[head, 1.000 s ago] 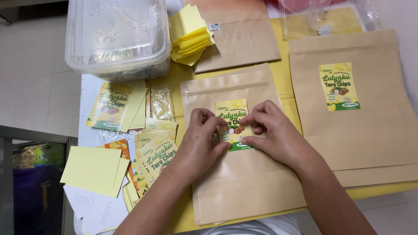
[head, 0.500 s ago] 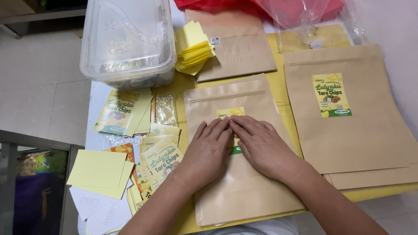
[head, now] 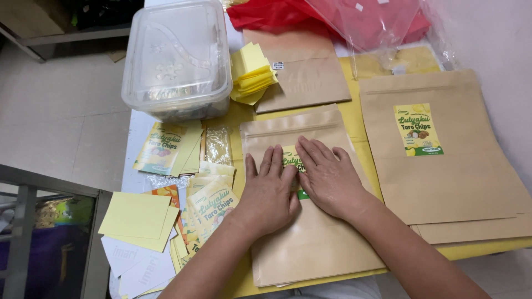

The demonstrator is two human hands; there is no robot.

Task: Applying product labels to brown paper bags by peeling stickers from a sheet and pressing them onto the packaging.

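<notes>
At the far left, a loose pile of blank pale yellow paper backing sheets (head: 138,218) lies at the edge of the worktop (head: 354,119), which is covered in yellow. Above it sits a clear rectangular plastic storage tub with a lid (head: 177,58). Just below the tub lies a stack of yellow and green printed stickers (head: 163,148), and a second, fanned heap of the same stickers (head: 210,202) lies just beside the left forearm. A small clear plastic sachet (head: 218,145) rests between the 2 sticker heaps.

To the right of the tub, a wad of folded yellow paper slips (head: 252,75) overlaps the corner of a flat brown kraft paper pouch (head: 310,77) at the back.

In the middle, a large brown kraft paper stand-up pouch with a seal strip along its top (head: 310,243) lies flat, directly in front of the person. The left hand (head: 269,191) rests palm down on it, fingers spread a little and extended, gripping nothing. The right hand (head: 328,177) lies flat just beside it, fingers together and pointing up and left, touching the left hand at the thumb side. Both hands press on a yellow and green sticker label (head: 290,159) on the pouch's face; only its top edge and a green strip below show between them.

At the right, 1 more brown kraft pouch bearing the same kind of label (head: 449,182) tops a stack of similar pouches. Behind it lies crumpled red plastic sheeting (head: 288,14).
</notes>
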